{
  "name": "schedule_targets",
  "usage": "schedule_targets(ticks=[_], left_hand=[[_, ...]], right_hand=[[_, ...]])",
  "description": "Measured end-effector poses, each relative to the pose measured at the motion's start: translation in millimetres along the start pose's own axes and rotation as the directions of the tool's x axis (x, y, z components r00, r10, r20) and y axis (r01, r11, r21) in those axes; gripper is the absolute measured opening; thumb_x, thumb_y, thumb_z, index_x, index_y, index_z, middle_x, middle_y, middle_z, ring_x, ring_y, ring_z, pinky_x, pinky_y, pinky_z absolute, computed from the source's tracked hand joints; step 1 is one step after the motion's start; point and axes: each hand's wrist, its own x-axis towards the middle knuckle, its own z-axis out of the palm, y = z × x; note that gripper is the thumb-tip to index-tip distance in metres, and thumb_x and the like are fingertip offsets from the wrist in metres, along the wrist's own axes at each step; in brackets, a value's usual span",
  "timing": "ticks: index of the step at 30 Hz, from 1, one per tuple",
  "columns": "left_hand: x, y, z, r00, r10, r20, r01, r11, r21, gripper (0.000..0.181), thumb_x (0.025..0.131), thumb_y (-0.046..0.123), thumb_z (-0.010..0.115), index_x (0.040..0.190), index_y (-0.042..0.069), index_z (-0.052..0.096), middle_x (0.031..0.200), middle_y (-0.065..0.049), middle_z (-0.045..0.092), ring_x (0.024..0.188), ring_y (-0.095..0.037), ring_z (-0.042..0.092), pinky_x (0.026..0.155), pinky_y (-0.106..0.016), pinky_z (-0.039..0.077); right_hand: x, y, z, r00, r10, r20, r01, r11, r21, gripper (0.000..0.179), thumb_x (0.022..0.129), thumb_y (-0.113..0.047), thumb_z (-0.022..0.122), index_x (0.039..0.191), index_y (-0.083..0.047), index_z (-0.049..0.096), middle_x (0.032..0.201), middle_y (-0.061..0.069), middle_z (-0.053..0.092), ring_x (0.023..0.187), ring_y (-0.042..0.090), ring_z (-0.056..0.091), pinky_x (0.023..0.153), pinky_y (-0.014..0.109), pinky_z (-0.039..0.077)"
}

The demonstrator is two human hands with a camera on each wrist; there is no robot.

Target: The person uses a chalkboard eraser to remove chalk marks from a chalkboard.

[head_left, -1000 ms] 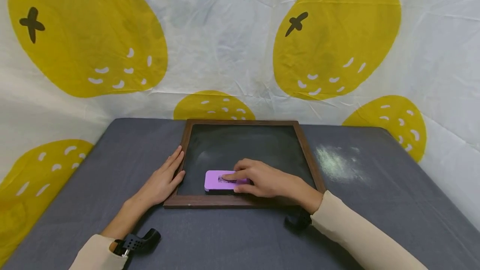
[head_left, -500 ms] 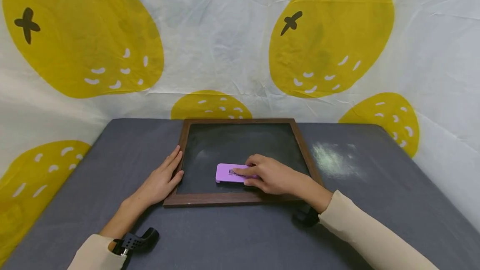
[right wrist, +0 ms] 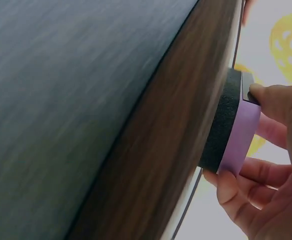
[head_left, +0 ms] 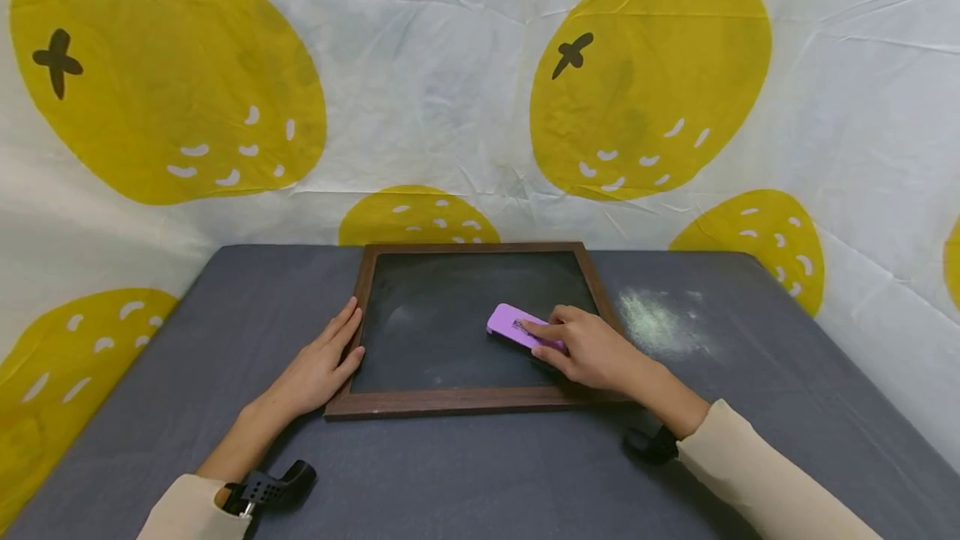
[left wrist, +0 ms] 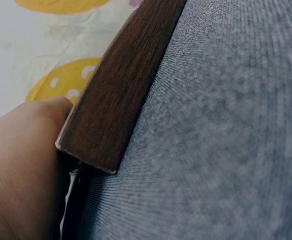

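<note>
A small chalkboard (head_left: 442,332) in a brown wooden frame (head_left: 465,400) lies on the dark grey cloth. My right hand (head_left: 600,352) grips a purple board eraser (head_left: 512,323) over the right half of the board, its index finger laid along the top. In the right wrist view the eraser's black felt side (right wrist: 224,120) faces the board, and thumb and fingers pinch the purple body (right wrist: 241,135). My left hand (head_left: 318,369) rests with straight fingers against the board's left frame edge. Near the frame's corner (left wrist: 103,120) part of that hand shows in the left wrist view.
Pale chalk dust (head_left: 663,323) marks the grey tablecloth (head_left: 465,473) right of the board. A white curtain (head_left: 435,65) with large yellow fruit prints hangs behind the table. Black wrist mounts (head_left: 270,486) sit on both forearms.
The right hand has slid the eraser rightward and away from the front edge across the board, turning it at an angle. The left hand has stayed at the frame.
</note>
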Motion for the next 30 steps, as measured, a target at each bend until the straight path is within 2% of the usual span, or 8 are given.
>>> schedule_targets(ticks=[6,12,15,18,23,28,30], left_hand=[[-1.2,0.0,-0.8,1.000,0.007,-0.004,-0.007,1.000,0.002,0.061,0.103,0.027,0.045,0.150,-0.005,0.022,0.158,-0.018,0.012,0.138,-0.044,0.022,0.104,-0.059,0.029],[-2.7,0.2,-0.2,1.000,0.022,-0.015,-0.022,1.000,-0.007,0.061,0.103,0.027,0.046,0.149,-0.006,0.022,0.157,-0.019,0.012,0.138,-0.042,0.024,0.103,-0.058,0.031],[-5.3,-0.3,0.5,1.000,0.018,-0.020,-0.018,1.000,-0.010,0.061,0.103,0.026,0.046,0.149,-0.006,0.022,0.157,-0.019,0.013,0.137,-0.042,0.025,0.102,-0.058,0.032],[-7.5,-0.3,1.0,1.000,0.016,-0.023,-0.016,1.000,-0.006,0.061,0.103,0.025,0.047,0.149,-0.006,0.023,0.157,-0.018,0.014,0.136,-0.041,0.027,0.101,-0.058,0.033],[-6.6,0.5,2.8,0.999,0.027,-0.026,-0.027,1.000,0.005,0.061,0.102,0.026,0.047,0.149,-0.006,0.024,0.157,-0.019,0.014,0.135,-0.042,0.028,0.100,-0.058,0.034],[-5.6,1.6,3.9,0.999,0.025,-0.028,-0.026,1.000,-0.006,0.061,0.102,0.026,0.047,0.149,-0.006,0.023,0.157,-0.019,0.014,0.135,-0.043,0.029,0.099,-0.059,0.034],[-5.7,1.8,4.9,0.999,0.028,-0.034,-0.028,1.000,-0.008,0.061,0.102,0.025,0.048,0.149,-0.006,0.023,0.157,-0.020,0.015,0.135,-0.043,0.029,0.099,-0.059,0.034]], right_hand=[[-24.0,15.1,-2.3,0.989,0.117,-0.094,-0.121,0.992,-0.035,0.039,0.085,-0.024,0.073,0.120,-0.008,0.069,0.077,0.003,0.052,0.059,0.009,0.039,0.051,0.023,0.035],[-40.3,20.5,-2.8,0.961,0.198,-0.195,-0.213,0.975,-0.060,0.038,0.079,-0.024,0.075,0.114,-0.008,0.072,0.067,-0.001,0.042,0.052,0.009,0.030,0.046,0.024,0.028],[-43.7,19.2,-2.2,0.948,0.227,-0.224,-0.247,0.967,-0.066,0.038,0.078,-0.023,0.077,0.112,-0.007,0.073,0.065,-0.003,0.038,0.051,0.009,0.026,0.044,0.024,0.024],[-45.5,14.1,-0.2,0.931,0.280,-0.235,-0.303,0.950,-0.069,0.037,0.078,-0.024,0.077,0.111,-0.008,0.073,0.064,-0.001,0.040,0.050,0.010,0.028,0.043,0.026,0.024],[-45.5,1.3,1.9,0.873,0.408,-0.267,-0.445,0.890,-0.097,0.031,0.078,-0.025,0.076,0.104,-0.006,0.076,0.065,0.005,0.050,0.050,0.015,0.037,0.042,0.032,0.030],[-39.3,-7.4,3.8,0.802,0.529,-0.275,-0.574,0.811,-0.114,0.027,0.081,-0.026,0.071,0.097,-0.005,0.071,0.062,0.008,0.049,0.049,0.021,0.042,0.039,0.035,0.034],[-37.8,-8.2,5.0,0.783,0.559,-0.275,-0.602,0.791,-0.106,0.028,0.081,-0.027,0.070,0.098,-0.004,0.070,0.063,0.009,0.049,0.048,0.021,0.042,0.037,0.035,0.034]])
